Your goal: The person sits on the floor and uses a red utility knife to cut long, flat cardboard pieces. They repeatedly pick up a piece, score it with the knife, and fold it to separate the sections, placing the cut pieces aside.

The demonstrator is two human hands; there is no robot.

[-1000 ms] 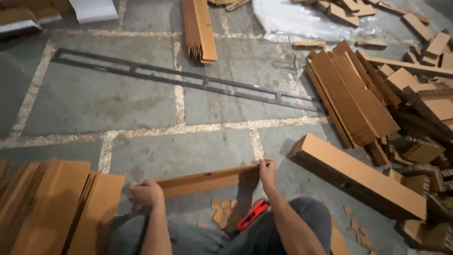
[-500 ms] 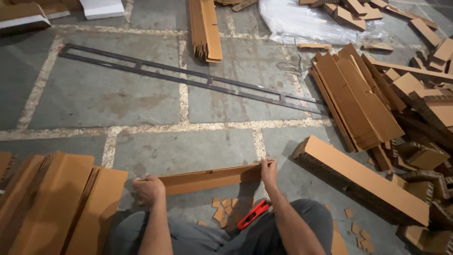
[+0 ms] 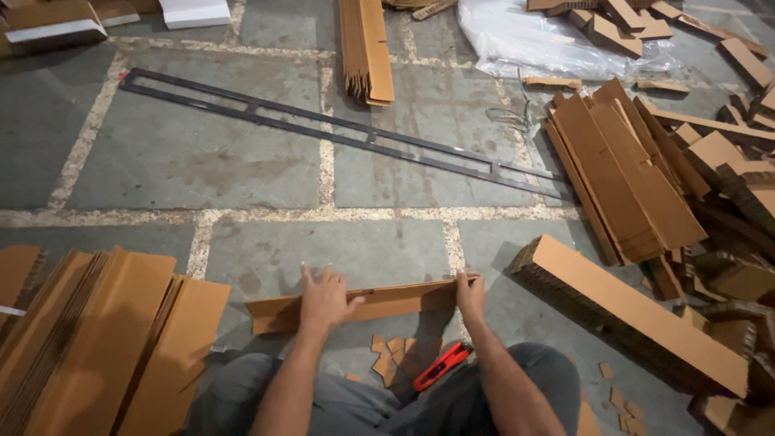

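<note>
A long brown cardboard strip [image 3: 387, 303] lies across the stone floor in front of my knees. My left hand [image 3: 324, 295] rests flat on its middle with the fingers spread. My right hand [image 3: 468, 292] pinches the strip's right end. A red utility knife [image 3: 441, 366] lies on the floor between my legs, beside several small cardboard scraps [image 3: 387, 354].
Stacked cardboard sheets [image 3: 97, 339] lie at my left. A thick corrugated block [image 3: 638, 311] and a pile of cardboard strips [image 3: 622, 169] sit to the right. A long dark metal frame [image 3: 339, 133] crosses the floor ahead, with another cardboard stack [image 3: 367, 48] and plastic sheeting [image 3: 541, 40] behind.
My left hand has moved right along the strip, from its left end to its middle, and now lies flat with open fingers. The right hand stays on the right end.
</note>
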